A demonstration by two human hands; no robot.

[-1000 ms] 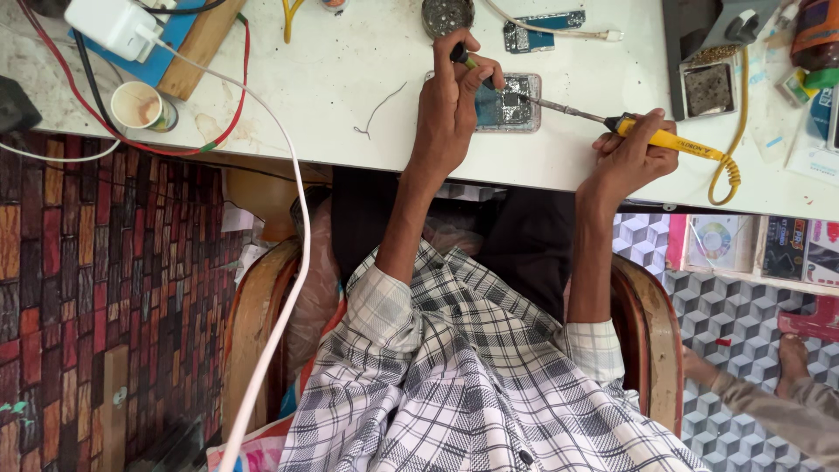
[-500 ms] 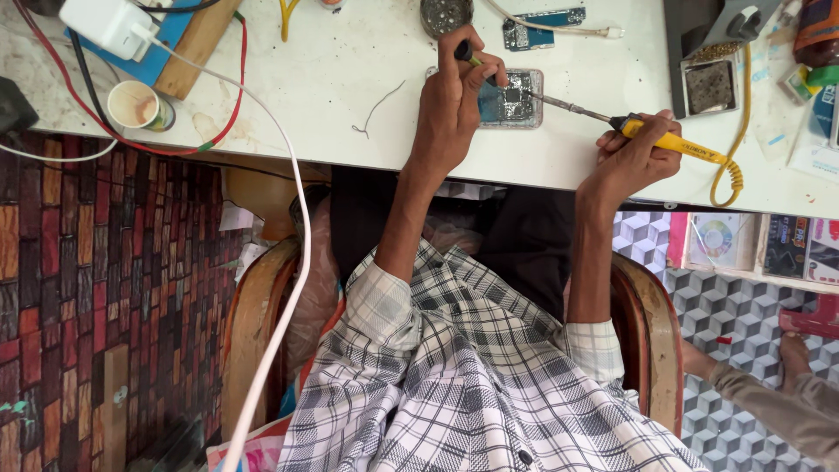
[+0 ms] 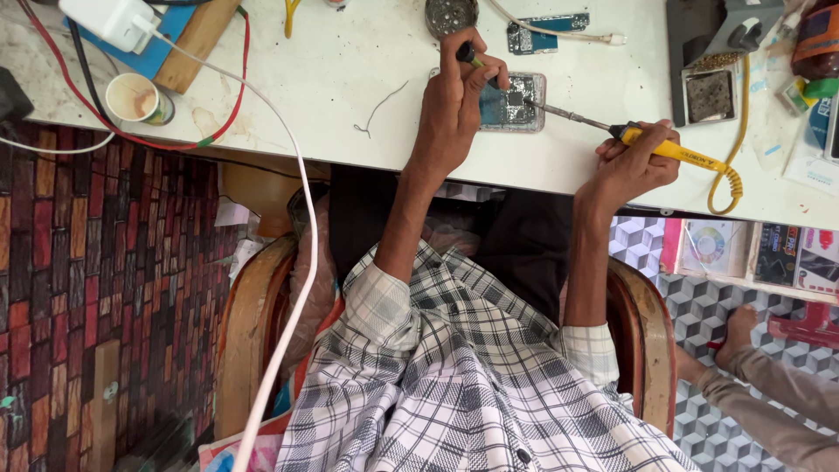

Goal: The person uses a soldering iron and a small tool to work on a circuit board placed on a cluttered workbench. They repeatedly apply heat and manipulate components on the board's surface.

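An opened phone (image 3: 517, 107) with its circuit board exposed lies on the white table (image 3: 350, 79). My left hand (image 3: 453, 109) rests on the phone's left edge, shut on a thin dark-handled tool (image 3: 470, 54) that points down at the board. My right hand (image 3: 625, 166) sits at the table's near edge and grips a yellow-handled soldering iron (image 3: 673, 150). The iron's metal tip reaches left onto the phone's board. A coiled yellow cord (image 3: 730, 179) trails from the iron's handle.
A paper cup (image 3: 135, 98), a white charger (image 3: 114, 19) with a long white cable (image 3: 297, 218), red wire, a loose circuit board (image 3: 546, 31), a round tin (image 3: 451, 13) and a dark tray (image 3: 710, 94) lie on the table. Another person's foot (image 3: 743, 328) is at lower right.
Both hands stay at the phone. The right hand and the iron have shifted only slightly, and the tip stays on the board.
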